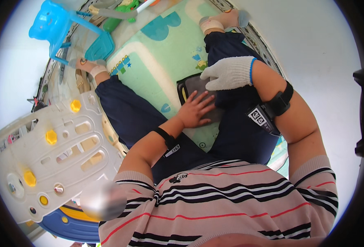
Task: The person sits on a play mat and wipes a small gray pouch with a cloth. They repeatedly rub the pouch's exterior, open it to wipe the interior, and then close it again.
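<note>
My left hand (195, 109) is bare, its fingers spread flat on a dark grey, flat piece (197, 85) that looks like cloth or a pouch. The piece has a black edge and a narrow yellow strip (184, 92) at its left side. My right hand (229, 74) wears a white knitted glove with a blue cuff. Its fingertips and thumb are apart, over the far right part of the grey piece, with nothing seen between them. The piece lies between my legs on a green printed play mat (145, 74), partly hidden by my left hand and the dark trousers (243, 123).
On the left stands a pale plastic panel (64, 160) with yellow knobs (51, 137). A blue child's chair (57, 23) is at the far left, near a green toy (114, 23). A blue and yellow plastic piece (67, 227) sits below the panel. A white surface (317, 61) lies to the right.
</note>
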### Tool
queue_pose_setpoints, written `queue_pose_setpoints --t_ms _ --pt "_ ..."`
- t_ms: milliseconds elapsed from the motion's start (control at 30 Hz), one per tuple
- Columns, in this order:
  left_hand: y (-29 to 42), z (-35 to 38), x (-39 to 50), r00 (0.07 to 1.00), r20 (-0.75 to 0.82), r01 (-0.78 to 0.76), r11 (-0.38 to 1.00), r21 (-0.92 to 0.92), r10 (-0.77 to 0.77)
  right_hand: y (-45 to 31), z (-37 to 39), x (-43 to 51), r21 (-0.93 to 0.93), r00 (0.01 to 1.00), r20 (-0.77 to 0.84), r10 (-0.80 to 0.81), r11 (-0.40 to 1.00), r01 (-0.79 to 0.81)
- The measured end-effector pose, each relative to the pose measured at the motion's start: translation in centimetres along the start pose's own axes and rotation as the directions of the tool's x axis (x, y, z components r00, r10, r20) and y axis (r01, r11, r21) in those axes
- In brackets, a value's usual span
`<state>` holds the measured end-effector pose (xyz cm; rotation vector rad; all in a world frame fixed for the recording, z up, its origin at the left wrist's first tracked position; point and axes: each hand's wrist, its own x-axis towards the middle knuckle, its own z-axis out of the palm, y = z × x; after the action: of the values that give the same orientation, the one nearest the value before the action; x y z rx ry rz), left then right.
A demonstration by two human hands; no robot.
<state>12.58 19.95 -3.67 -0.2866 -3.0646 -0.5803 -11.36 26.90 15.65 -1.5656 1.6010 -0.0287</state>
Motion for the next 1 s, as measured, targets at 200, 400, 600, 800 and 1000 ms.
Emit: queue_pose_setpoints --t_ms 200,400,600,800,1000 --pt "-9.6 -3.1 2.4 0.975 -0.211 0.089 0.991 0.101 -0.066 -0.3 -0.1 -0.4 -0.017 0.998 0.051 0.028 0.999 -0.027" --pt "-18.9 -7.0 3.8 0.872 -0.14 0.487 0.803 0.344 -0.469 -0.4 -0.1 -0.7 0.025 0.997 0.059 0.042 0.999 -0.044" --pt "-20.4 -4.5 3.2 0.774 -0.187 0.631 0.715 0.302 -0.605 -0.5 0.3 -0.6 0.032 0.999 -0.043 0.027 0.999 -0.025" --pt "-14.8 -2.4 1.3 0.829 -0.203 0.559 0.775 0.296 -0.521 -0.7 0.2 -0.4 -0.008 0.998 -0.058 0.013 1.0 -0.013" --pt "-5.8 -0.9 -0.3 0.881 -0.139 0.473 0.845 0.25 -0.452 0.1 0.6 0.0 -0.095 0.995 -0.097 -0.012 0.995 0.003"
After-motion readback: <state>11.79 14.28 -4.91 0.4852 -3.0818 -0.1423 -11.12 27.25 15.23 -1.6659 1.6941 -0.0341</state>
